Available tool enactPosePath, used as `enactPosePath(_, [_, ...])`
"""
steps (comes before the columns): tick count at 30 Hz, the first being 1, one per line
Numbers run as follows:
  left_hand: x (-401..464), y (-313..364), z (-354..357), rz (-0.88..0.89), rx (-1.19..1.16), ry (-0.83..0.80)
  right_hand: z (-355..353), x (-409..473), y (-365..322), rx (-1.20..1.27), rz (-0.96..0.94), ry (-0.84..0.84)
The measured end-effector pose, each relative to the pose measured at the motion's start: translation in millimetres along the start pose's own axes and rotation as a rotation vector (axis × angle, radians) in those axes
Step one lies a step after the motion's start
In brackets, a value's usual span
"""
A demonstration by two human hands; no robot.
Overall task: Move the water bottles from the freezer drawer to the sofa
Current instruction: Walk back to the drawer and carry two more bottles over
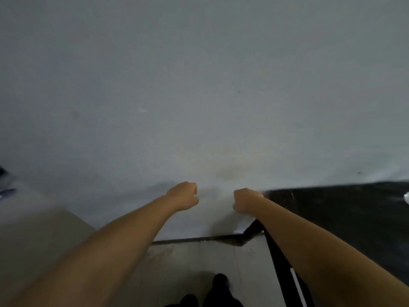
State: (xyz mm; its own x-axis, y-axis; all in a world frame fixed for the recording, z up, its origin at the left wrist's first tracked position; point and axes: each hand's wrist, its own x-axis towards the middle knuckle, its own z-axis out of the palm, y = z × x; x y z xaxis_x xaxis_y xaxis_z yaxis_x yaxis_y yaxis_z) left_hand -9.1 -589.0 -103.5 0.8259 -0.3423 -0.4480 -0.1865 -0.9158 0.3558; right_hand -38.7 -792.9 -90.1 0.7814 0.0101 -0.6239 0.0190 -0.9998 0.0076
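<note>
Against the grey wall (199, 74), the left hand (183, 196) reaches out with its fingers curled in, holding nothing that shows; just right of it the right hand (245, 201) is fisted likewise, a gap between the two. Right of the wall lies a black surface (343, 213). No water bottle, freezer drawer or sofa is in view: zero bottles, two hands. I judge the next move is turning to find the drawer, hands loosened to grasp.
</note>
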Motion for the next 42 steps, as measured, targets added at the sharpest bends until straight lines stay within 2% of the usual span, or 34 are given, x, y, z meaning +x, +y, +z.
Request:
enactPosePath(3, [-33.5, -59.6, -0.3, -0.160, -0.113, 0.027, -9.9, 20.4, -59.5, -0.098, -0.144, -0.018])
enactPosePath(6, [-76.3, -110.2, 4.6, -0.366, -0.236, 0.119, -14.8, 31.7, -121.2, -0.225, -0.288, -0.023])
enactPosePath(11, [-149.7, -147.0, 35.4, -0.677, -0.456, 0.291, -10.4, 34.3, -194.8, -0.454, -0.549, -0.045])
enactPosePath(19, [-272.1, -118.3, 108.5, -1.083, -0.611, 0.489, 30.5, -7.4, -290.1, -0.771, -0.916, -0.068])
enactPosePath(25, [-378.5, -80.3, 165.9, -1.380, -0.711, 0.583, 99.8, -95.9, -355.6, -0.966, -1.260, 0.019])
enactPosePath(29, [-444.3, -52.8, 208.5, -1.532, -0.782, 0.658, 154.8, -165.3, -382.6, -1.046, -1.423, 0.000])
enactPosePath(42, [-666.8, 21.9, 351.1, -1.843, -0.872, 0.717, 324.6, -401.6, -426.0, -1.227, -1.649, -0.014])
